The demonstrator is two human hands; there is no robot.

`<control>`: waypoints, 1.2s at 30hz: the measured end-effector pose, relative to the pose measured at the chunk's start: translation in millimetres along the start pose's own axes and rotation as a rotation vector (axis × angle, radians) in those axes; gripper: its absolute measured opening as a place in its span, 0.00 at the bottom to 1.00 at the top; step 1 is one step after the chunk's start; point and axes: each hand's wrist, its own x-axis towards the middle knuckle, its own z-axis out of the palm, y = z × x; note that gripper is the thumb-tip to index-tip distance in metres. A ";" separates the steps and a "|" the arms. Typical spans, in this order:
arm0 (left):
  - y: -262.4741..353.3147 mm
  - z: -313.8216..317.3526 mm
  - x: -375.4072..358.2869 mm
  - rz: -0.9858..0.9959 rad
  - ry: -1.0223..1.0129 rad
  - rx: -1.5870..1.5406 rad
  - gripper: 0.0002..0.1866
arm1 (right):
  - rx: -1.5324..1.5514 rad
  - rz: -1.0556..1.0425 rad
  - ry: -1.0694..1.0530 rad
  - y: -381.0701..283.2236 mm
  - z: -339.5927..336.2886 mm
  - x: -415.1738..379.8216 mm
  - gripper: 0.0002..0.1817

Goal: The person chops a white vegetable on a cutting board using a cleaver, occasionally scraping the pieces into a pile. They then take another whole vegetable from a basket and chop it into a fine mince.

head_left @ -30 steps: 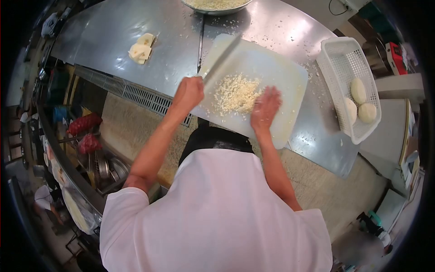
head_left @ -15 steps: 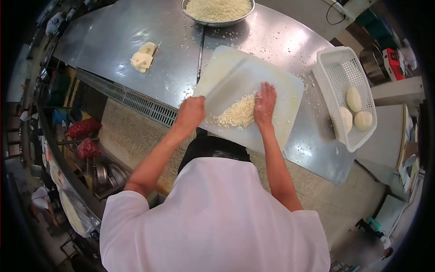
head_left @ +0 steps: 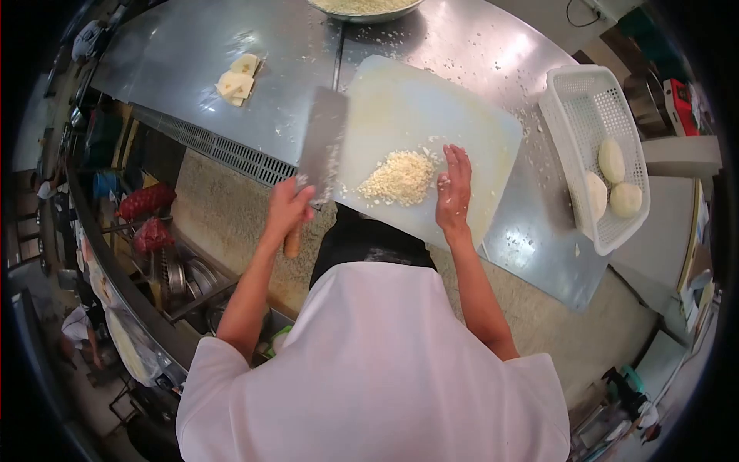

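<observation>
My left hand (head_left: 288, 208) is closed round the wooden handle of a cleaver (head_left: 322, 138). The broad blade points away from me, just left of the cutting board (head_left: 431, 100), with pale bits stuck along its face. On the board lies a heap of finely chopped, cream-coloured pieces (head_left: 399, 178). My right hand (head_left: 454, 189) rests at the heap's right side, fingers stretched out and holding nothing. Several pale cut slices (head_left: 238, 79) lie on the steel table (head_left: 169, 54) at the left.
A metal bowl (head_left: 368, 15) full of chopped pieces stands at the far edge of view. To the right, a white plastic basket (head_left: 556, 115) holds peeled, pale, rounded vegetables (head_left: 612, 160). Crumbs are scattered over the steel. Red net bags (head_left: 146, 202) sit low at the left.
My left hand has moved left and toward me, and the cleaver's blade now shows broadside off the board's left edge. My right hand has turned slightly and stands a little apart from the heap.
</observation>
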 end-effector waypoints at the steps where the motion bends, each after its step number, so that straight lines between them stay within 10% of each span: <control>1: -10.2 -4.4 -7.6 -0.073 0.002 -0.145 0.07 | -0.002 0.013 0.000 -0.2 1.3 -4.2 0.24; 9: -30.1 27.1 -27.6 -0.161 0.135 -0.384 0.07 | 0.005 0.059 -0.082 -30.5 42.8 -15.7 0.34; 25: 14.7 142.0 8.3 -0.097 -0.342 -0.538 0.11 | 0.079 0.237 0.008 -43.2 46.9 4.8 0.36; 36: 135.7 34.7 90.4 0.319 -0.304 -0.424 0.17 | -0.162 -0.262 0.304 -113.4 58.8 190.2 0.28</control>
